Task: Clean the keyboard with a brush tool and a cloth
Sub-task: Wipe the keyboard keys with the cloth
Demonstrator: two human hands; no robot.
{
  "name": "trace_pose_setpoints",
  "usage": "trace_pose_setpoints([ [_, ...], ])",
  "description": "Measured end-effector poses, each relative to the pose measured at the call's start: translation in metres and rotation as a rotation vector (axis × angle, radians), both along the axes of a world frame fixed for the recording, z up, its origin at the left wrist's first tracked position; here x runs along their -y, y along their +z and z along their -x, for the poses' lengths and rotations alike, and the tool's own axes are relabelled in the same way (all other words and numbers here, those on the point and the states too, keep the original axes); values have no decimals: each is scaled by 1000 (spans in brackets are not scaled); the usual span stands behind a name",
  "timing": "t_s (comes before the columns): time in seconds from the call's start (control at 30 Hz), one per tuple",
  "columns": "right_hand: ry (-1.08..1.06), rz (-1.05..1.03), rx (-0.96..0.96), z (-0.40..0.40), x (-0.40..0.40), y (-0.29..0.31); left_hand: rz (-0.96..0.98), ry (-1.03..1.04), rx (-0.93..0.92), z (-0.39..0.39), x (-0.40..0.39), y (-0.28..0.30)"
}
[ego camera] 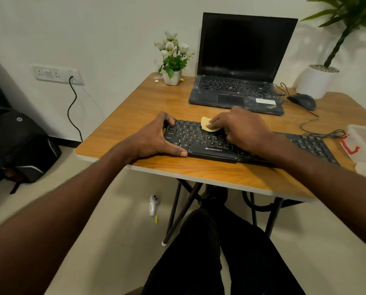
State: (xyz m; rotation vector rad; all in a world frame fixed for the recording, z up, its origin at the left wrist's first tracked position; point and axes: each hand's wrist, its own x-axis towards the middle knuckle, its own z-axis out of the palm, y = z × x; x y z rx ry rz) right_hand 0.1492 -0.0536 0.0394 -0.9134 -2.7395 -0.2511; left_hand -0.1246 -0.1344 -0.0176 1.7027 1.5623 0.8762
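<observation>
Black Zebronics keyboard flat on the wooden table, near its front edge. Yellow cloth pressed onto the upper key rows under the right hand — fingers extended, flat. Left hand spread, clamping the keyboard's left end. Behind the keyboard — dusty open laptop, mouse, flower pot.

My wooden table carries keyboard, laptop, mouse, flower pot, plastic box.
</observation>
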Motion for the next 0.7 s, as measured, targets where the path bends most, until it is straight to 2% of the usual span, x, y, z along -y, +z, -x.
trace_pose_setpoints([
  [0.2,-41,82,39,-20,-5,14,3,-5,-2,-1,3,1],
  [0.33,-108,136,-32,-16,1,5,49,-8,-31,-2,7,7],
  [0.4,-132,139,-82,-12,3,2,60,12,39,-9,8,12],
  [0.47,-134,137,-114,-7,2,1,-51,135,38,-24,6,15],
  [0.57,-122,115,-116,2,-2,0,-314,341,-204,-57,-7,19],
  [0.63,-110,218,-253,8,-5,2,-392,371,-247,-75,-14,16],
  [0.7,-125,438,-517,14,-7,5,-418,391,-289,-82,-14,9],
])
